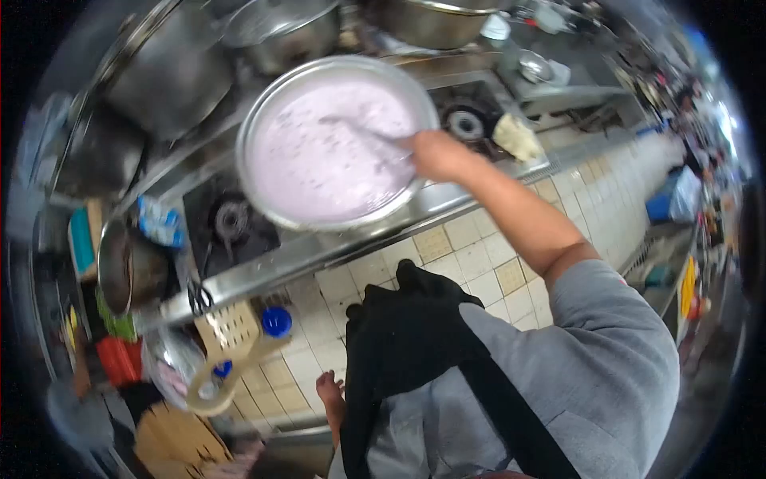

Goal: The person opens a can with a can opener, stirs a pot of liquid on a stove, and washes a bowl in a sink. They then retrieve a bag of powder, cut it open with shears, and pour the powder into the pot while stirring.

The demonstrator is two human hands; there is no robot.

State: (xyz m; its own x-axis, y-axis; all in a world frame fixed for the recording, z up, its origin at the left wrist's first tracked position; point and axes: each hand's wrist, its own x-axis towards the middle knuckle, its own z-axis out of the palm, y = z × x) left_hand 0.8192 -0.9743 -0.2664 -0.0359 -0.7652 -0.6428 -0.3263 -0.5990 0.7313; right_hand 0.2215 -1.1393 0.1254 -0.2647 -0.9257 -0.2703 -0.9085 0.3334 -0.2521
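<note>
A large round metal pot (249,188) stands on the stove, filled almost to the rim with pale pink-purple liquid (319,172) dotted with small dark bits. Over the pot's right side, my right hand (437,156) is closed around a long grey metal utensil (363,132). The utensil slants left across the liquid; motion blurs it, and I cannot tell whether its end is a ladle or a spoon. Low beside the black apron (411,335) hangs my left hand (329,388), its fingers loosely bent and apart, with nothing in them.
Gas burners (231,219) flank the pot, with a crumpled cream cloth (517,137) near the right one. Large metal pots (167,80) crowd the back left. A wooden chair (227,335) stands on the tiled floor near a blue round item (276,321). A blue-white packet (159,221) lies left.
</note>
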